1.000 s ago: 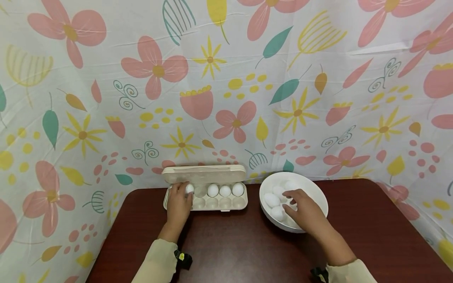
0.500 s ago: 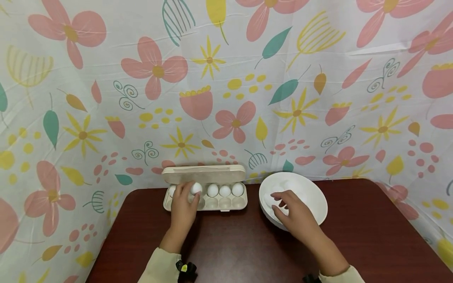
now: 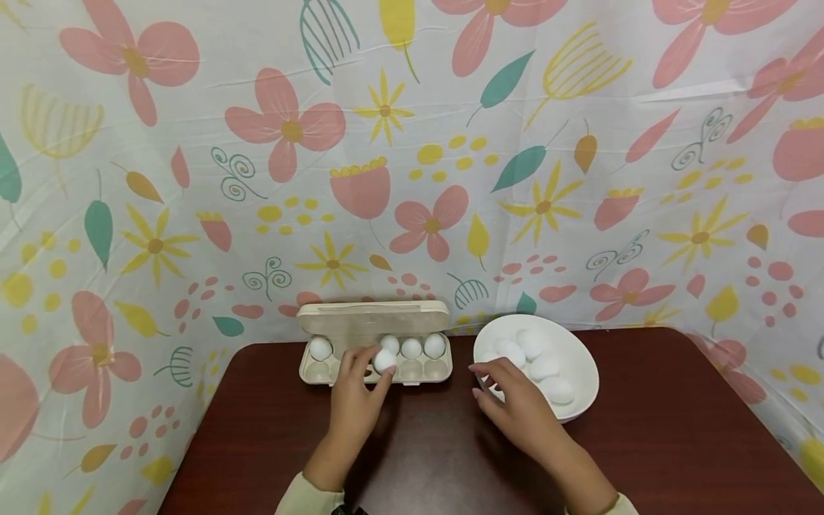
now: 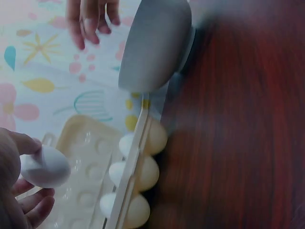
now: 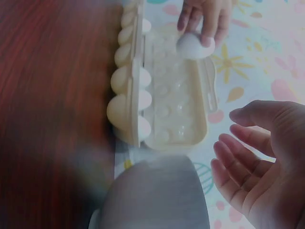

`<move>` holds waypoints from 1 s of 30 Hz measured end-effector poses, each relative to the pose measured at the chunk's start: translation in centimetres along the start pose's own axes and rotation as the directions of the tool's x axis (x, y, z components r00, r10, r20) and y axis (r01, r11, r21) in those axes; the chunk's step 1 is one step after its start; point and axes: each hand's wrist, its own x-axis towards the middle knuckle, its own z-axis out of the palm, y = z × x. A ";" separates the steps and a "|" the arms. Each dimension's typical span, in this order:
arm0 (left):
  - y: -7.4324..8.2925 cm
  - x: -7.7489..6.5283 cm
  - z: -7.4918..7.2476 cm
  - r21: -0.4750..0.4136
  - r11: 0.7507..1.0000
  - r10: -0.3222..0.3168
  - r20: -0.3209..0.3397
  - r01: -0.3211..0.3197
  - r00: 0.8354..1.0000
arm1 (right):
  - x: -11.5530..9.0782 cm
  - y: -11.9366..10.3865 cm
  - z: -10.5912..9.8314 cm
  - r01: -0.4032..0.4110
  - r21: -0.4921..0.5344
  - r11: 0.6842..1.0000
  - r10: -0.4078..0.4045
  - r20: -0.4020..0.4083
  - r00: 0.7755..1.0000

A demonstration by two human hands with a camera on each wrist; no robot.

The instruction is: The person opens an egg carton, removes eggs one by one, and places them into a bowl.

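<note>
A white egg (image 3: pixel 385 360) is pinched between the thumb and fingers of my left hand (image 3: pixel 354 408), above the open egg carton (image 3: pixel 399 312). In the left wrist view the held egg (image 4: pixel 46 167) sits clear of the carton (image 4: pixel 90 152). Several eggs rest in the carton's back row: one at the far left (image 3: pixel 320 348) and others to the right. Over the left rim of the white bowl (image 3: pixel 582 354) hovers my right hand (image 3: pixel 518 411), fingers loosely bent with nothing between them. The right wrist view confirms the right hand (image 5: pixel 267 162) is bare.
Several white eggs (image 3: pixel 531 345) lie in the bowl, some hidden by the right hand. Carton and bowl stand side by side at the back of the dark red-brown table (image 3: pixel 438 458). A flower-printed cloth (image 3: pixel 412 143) hangs behind them.
My left hand has lifted an egg from the carton's back row and carried it right and toward me. The right hand has drawn back leftward from over the bowl's eggs to its left rim.
</note>
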 end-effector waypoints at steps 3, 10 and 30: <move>0.8 -0.5 0.2 -0.007 1.000 0.013 0.016 -0.013 1.000 | -0.1 -0.5 0.4 0.013 0.019 1.000 -0.013 0.012 1.000; 2.5 -1.8 0.7 -0.037 0.997 0.066 0.036 -0.064 0.997 | -0.4 -1.5 1.3 0.056 0.074 0.996 -0.060 0.056 0.997; 5.1 -4.2 1.7 -0.147 0.974 0.191 0.125 -0.172 0.974 | -0.9 -2.4 2.9 0.164 0.143 0.976 -0.170 0.030 0.985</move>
